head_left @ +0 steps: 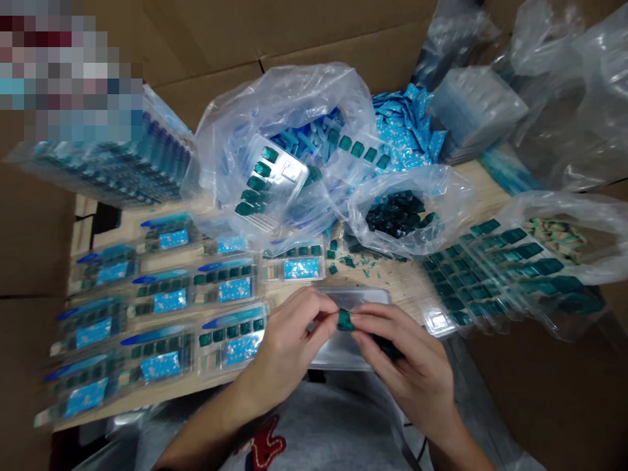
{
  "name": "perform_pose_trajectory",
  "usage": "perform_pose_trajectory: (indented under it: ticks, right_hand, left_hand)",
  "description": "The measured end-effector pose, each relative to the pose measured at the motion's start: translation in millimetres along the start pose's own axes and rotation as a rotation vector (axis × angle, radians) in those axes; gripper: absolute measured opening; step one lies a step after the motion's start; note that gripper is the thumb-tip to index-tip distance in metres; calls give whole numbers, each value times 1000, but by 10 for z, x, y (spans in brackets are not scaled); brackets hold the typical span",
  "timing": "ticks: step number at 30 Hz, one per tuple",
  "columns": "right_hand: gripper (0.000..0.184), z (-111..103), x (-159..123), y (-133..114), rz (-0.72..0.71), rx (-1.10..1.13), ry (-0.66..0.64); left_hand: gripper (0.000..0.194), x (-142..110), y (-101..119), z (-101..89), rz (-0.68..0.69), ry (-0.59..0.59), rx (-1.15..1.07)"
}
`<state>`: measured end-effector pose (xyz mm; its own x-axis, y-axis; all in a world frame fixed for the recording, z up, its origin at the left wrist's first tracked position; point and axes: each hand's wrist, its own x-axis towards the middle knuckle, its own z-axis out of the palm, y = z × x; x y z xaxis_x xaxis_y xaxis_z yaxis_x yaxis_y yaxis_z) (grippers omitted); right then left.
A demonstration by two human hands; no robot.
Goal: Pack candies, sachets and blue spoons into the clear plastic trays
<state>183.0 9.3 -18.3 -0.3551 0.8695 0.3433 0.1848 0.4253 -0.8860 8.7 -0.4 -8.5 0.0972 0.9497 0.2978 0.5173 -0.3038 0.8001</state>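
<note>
No text, brand or number can be read. Pale marks on the blue packets (301, 269) at left and upper centre are too blurred to decipher; the red patch (269, 443) at bottom centre is unclear.

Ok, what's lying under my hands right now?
A shiny plastic tray lies below the green piece held between your left hand and right hand. Its middle shows; your hands cover parts of both sides, so anything there is hidden.

wood-look table (408, 280) | filled packs (234, 290), left | clear tray (333, 354), front | green bits (349, 261), centre
</note>
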Motion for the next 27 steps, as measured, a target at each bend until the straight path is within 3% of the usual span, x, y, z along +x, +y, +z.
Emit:
perform_pose_trajectory:
  ticks: [5, 10, 13, 18, 21, 25, 27]
  right_hand:
    - [27, -29, -8, 58, 32, -29, -35]
    - [24, 26, 27, 159, -108, -330, -299]
    - [31, 153, 86, 146, -234, -559, -437]
    - [27, 310, 113, 104, -307, -718, -470]
    - [24, 247, 128, 124, -125, -477, -405]
    - [23, 117, 185, 135, 416, 302, -143]
    - [30, 106, 214, 131, 588, 617, -84]
  left_hand:
    - [10, 12, -122, -130, 3, -65, -114]
    - [19, 38, -327, -286, -55, 43, 19]
    - [32, 88, -394, -220, -11, -29, 52]
    - [29, 167, -414, -86, -56, -91, 106]
    - [24, 148, -419, -102, -90, -105, 92]
    - [20, 76, -347, -143, -19, -12, 26]
    - [20, 48, -243, -135, 46, -47, 23]
